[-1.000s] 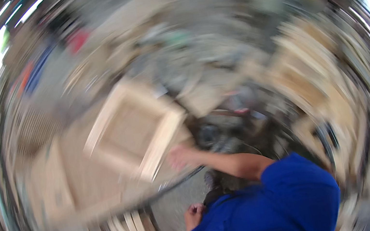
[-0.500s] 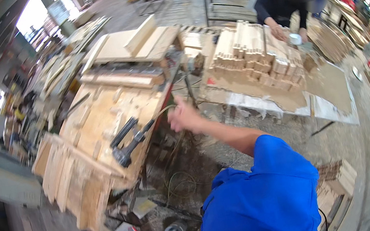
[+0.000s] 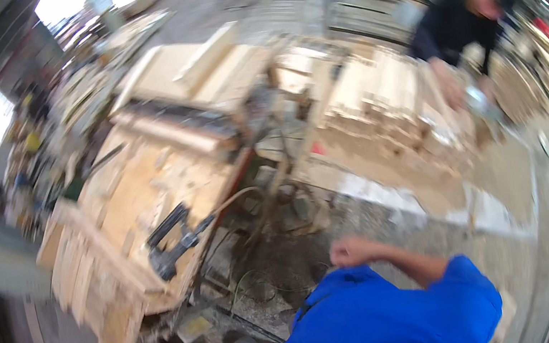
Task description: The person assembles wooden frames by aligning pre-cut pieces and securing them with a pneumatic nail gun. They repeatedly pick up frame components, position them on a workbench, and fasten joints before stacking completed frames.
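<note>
Nailer, black, pistol-shaped, lies by the near right corner of the pale plywood surface. My right hand has drawn back from beside the thin tan hose, fingers curled, seemingly empty: nailer's out of my grasp. Left hand out of view, can't tell.

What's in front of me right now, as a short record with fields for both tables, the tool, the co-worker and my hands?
Left table: pale wooden top, wood strips piled at its near end
Tool: dark, handheld type, lying on the left table
Right table: stacked wood pieces on top
Co-worker: dark clothes, bent over the right table; object at the hands too blurred to name
Right hand: loosely curled, nothing visible in it, seen against the floor
Left hand: out of view
</note>
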Motion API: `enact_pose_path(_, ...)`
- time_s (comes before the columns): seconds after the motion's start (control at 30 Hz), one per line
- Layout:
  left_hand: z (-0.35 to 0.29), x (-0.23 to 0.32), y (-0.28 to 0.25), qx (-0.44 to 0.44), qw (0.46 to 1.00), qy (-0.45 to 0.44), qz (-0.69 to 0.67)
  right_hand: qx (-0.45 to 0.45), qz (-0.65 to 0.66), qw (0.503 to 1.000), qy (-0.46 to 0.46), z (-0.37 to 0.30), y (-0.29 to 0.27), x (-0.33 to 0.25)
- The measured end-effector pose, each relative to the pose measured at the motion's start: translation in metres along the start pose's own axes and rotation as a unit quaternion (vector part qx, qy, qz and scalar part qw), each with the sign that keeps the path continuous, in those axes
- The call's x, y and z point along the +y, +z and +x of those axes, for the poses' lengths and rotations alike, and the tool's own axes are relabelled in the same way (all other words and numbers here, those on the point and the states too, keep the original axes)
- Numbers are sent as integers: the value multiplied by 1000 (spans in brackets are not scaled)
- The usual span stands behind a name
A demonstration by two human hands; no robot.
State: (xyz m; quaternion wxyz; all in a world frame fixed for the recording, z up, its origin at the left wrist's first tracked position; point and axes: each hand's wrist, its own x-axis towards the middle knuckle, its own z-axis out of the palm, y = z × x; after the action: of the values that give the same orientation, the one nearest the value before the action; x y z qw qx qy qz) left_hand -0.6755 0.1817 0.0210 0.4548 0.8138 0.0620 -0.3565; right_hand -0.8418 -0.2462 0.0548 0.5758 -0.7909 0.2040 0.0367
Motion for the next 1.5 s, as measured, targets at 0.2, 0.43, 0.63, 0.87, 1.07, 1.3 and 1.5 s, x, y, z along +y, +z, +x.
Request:
enact_pose_path(0.2, -59, -33, 7, 52, 997, -42, -40, -108, -10, 984, 142, -16, 7, 24)
enact_pose_path(0.43, -48, -13, 32, 59, 993, -63, -81, -232, -71, 962, 127, 22, -19, 41)
enact_pose_path(0.63, -18, 16, 28, 41, 995, -40, -82, -196, -116, 972, 57, 80, -16, 17)
enact_pose_path(0.87, 18, 29, -4, 18, 996, -29, -85, -179, -105, 971, 121, 104, 7, -8)
enact_pose_path(1.07, 55, 35, -52, -6, 996, -26, -83, -198, -237, 947, 87, 101, 28, -14)
enact_pose_path(1.3, 92, 45, -123, -18, 998, -15, -65, 28, 69, 973, 218, 123, 49, -42)
enact_pose_path(1.5, 112, 54, -167, -18, 999, -19, -47, 432, 169, 879, 110, 119, -56, -66)
